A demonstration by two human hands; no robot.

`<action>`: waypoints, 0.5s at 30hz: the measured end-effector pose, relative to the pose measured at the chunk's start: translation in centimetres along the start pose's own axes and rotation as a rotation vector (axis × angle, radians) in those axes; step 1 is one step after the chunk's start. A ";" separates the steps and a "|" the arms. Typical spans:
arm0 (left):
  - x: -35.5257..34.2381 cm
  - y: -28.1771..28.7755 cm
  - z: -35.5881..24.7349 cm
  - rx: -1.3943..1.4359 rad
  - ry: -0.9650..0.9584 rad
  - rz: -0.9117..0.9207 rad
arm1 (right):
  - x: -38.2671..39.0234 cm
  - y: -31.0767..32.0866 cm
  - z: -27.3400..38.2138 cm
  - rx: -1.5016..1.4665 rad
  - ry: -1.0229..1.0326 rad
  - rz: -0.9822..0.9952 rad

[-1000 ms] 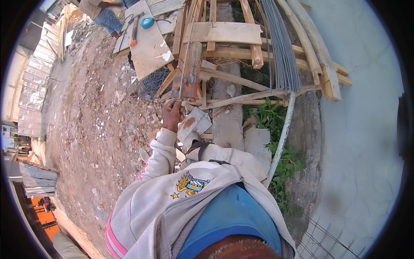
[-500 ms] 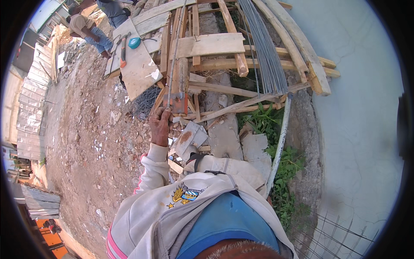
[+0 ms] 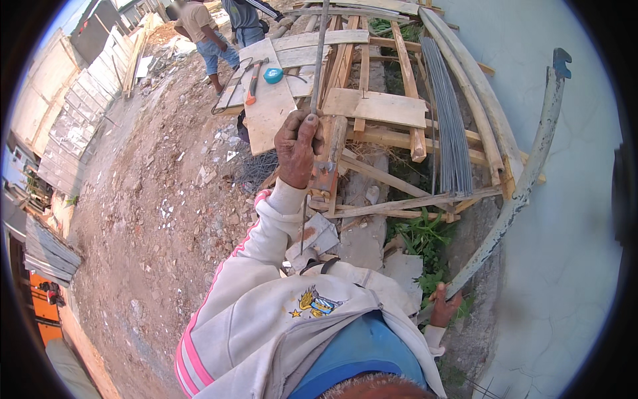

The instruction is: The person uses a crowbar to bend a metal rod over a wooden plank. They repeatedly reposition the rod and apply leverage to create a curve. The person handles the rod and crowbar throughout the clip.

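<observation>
1. One thin metal rod point(image 3: 319, 60) lies ahead of you, its long axis running away over the timber frame point(image 3: 392, 110), its near end showing below the grip.
2. Your left hand point(image 3: 299, 147), the nearer one, is closed around this rod, thumb pressed against it.
3. Your right hand point(image 3: 446, 304), lower and well apart, grips a chipped white pipe point(image 3: 492, 236) slanting up and rightward, away from the rod.
4. Grey rods point(image 3: 448, 126) lie bundled right of your left hand; a hammer point(image 3: 252, 86) rests leftward.
</observation>
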State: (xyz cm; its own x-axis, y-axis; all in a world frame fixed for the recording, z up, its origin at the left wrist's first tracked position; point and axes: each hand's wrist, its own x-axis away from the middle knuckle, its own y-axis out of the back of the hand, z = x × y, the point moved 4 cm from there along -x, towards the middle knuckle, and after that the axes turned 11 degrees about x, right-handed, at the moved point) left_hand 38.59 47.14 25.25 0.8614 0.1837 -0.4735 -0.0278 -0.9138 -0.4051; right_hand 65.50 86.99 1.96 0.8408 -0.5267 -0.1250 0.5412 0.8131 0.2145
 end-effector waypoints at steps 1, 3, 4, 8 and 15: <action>-0.3 -0.9 -0.3 0.052 -0.003 0.005 | -3.0 -1.9 2.7 -0.100 -0.037 0.056; 0.1 -2.5 -0.8 0.159 -0.012 0.002 | -7.9 -6.1 10.2 -0.139 -0.007 0.186; 0.4 -3.7 -0.6 0.223 -0.006 0.000 | -9.3 -8.0 11.7 -0.102 0.012 0.207; 1.7 -5.7 0.3 0.445 0.045 0.016 | -10.7 -14.4 12.2 -0.049 0.172 0.348; 5.2 -4.0 1.9 0.655 0.107 -0.076 | -8.2 -20.6 14.8 -0.177 0.193 0.591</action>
State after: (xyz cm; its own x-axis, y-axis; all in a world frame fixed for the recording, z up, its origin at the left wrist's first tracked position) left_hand 42.18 52.46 22.91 0.9180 0.1708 -0.3580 -0.2380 -0.4848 -0.8416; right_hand 47.30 70.86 12.94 0.9755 0.0635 -0.2104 -0.0344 0.9897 0.1392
